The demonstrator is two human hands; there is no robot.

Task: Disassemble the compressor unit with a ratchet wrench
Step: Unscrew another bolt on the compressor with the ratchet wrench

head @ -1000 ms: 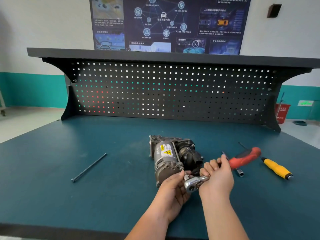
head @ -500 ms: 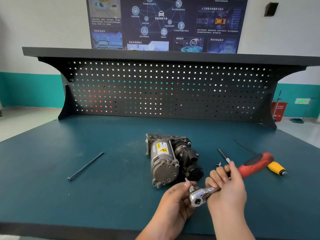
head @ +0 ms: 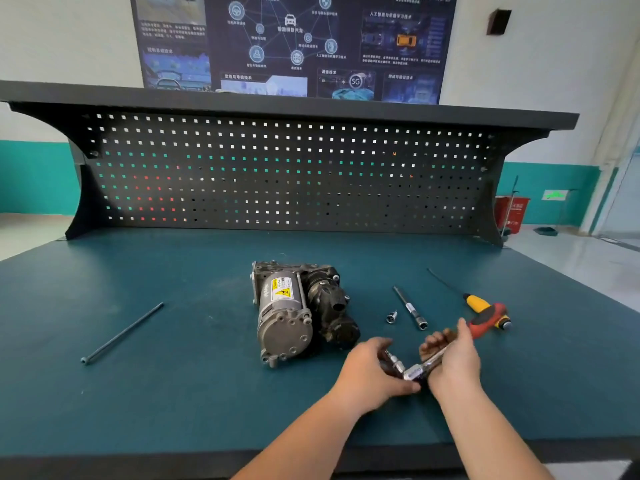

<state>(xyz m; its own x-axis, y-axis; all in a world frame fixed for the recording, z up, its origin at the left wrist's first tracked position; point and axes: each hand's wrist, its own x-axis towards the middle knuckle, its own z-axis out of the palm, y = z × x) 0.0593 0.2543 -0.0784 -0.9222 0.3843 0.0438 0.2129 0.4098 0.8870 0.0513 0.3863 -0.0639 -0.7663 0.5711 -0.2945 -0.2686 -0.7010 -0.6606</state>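
The right hand [head: 454, 363] was clenched round the shaft of the ratchet wrench [head: 413, 372], fingers wrapped over the metal between the chrome head and the red grip, which stuck out past the knuckles and away from the compressor [head: 294, 315]. The left hand [head: 370, 370] met it at the head – its fingers curled round the fitted socket [head: 394, 360] that stood out from the wrench head, the thumb lying underneath. Both hands were lifted a little off the bench [head: 194, 393], in front of the compressor and to its right, not touching it.

The compressor itself lay on its side on the bench, its grey round motor end facing the person, a yellow warning label on the barrel and the black part along its right side. To the right of the compressor lay a loose socket [head: 391, 317], and just beyond that a slim extension bar [head: 410, 308] angled away from the person. Further right again lay a yellow-handled screwdriver [head: 476, 301], its thin shaft pointing toward the back of the bench, its handle end partly crossed by the red wrench grip.

Well to the left of the compressor a long dark rod [head: 122, 334] lay slantwise on the bench. Behind the compressor rose a black pegboard [head: 277, 174] under a dark shelf – above it, a dark poster [head: 294, 43] on the wall.
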